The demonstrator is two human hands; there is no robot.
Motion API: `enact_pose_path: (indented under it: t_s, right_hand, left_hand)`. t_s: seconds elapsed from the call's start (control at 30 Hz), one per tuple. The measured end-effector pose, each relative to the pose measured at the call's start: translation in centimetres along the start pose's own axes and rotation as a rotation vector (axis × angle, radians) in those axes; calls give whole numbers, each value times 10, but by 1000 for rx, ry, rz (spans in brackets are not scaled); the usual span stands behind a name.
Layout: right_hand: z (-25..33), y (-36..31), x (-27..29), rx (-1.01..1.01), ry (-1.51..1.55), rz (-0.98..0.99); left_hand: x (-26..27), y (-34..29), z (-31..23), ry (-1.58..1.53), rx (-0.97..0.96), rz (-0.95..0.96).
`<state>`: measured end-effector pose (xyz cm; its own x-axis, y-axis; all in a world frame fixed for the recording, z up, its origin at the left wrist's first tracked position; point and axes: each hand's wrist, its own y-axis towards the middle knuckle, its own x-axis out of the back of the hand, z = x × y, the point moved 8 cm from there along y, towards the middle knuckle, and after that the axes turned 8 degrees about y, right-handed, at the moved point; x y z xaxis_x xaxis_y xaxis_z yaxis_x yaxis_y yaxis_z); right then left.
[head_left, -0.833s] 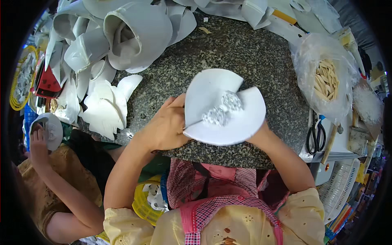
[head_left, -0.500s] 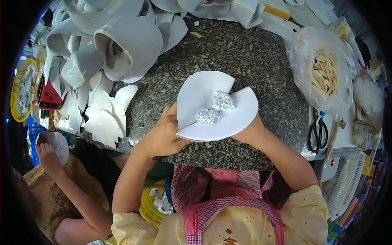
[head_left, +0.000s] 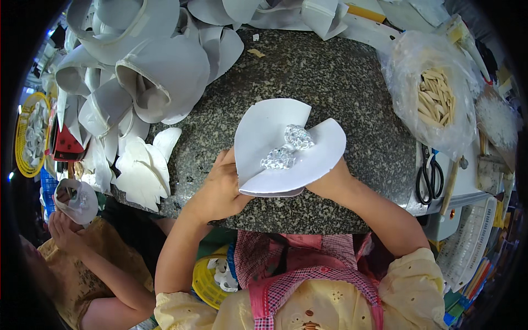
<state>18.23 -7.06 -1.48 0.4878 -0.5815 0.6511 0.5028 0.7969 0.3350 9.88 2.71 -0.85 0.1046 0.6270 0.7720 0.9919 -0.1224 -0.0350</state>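
Above the dark speckled stone worktop (head_left: 324, 71) I hold a white curved sheet piece (head_left: 264, 126), round in outline with a notch at its far edge. A glittery silver bow (head_left: 297, 137) lies across its middle. My left hand (head_left: 217, 190) grips its near left edge, the fingers bent and partly hidden behind it. Beneath its right side is my right hand (head_left: 333, 179), closed on it from below, with most of its fingers hidden.
White shell-like pieces (head_left: 165, 71) heap up at the far left, with flat white cutouts (head_left: 140, 170) nearer. To the right are a plastic bag (head_left: 401, 77) of pale strips and black-handled scissors (head_left: 429, 176). A person (head_left: 104, 258) at the left holds another white piece (head_left: 77, 201).
The white piece has tilted, so some of its underside shows at the near edge, and both my hands still hold it. The neighbouring person's white piece has turned and shows more.
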Motion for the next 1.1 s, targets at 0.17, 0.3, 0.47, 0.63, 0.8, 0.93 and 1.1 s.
enact_pose_path:
  t_s: [0.17,0.3,0.47,0.63,0.8,0.93,1.1]
  right_hand:
    - [25,0,18,167,108,-164]
    - [8,2,11,-84,224,-167]
    - [-4,6,2,-256,117,-7]
    - [3,9,4,-98,-30,-6]
    - [29,-7,22,284,5,-113]
    - [32,-13,9,412,-220,73]
    - [26,-10,8,413,-256,174]
  left_hand:
    - [-1,15,-3,15,-6,62]
    - [1,18,-4,50,-3,51]
    - [2,18,-10,93,3,69]
    - [3,19,-9,72,-53,35]
    - [0,19,-9,89,-13,65]
    - [3,18,-16,175,-65,45]
    - [-1,14,-16,67,-62,46]
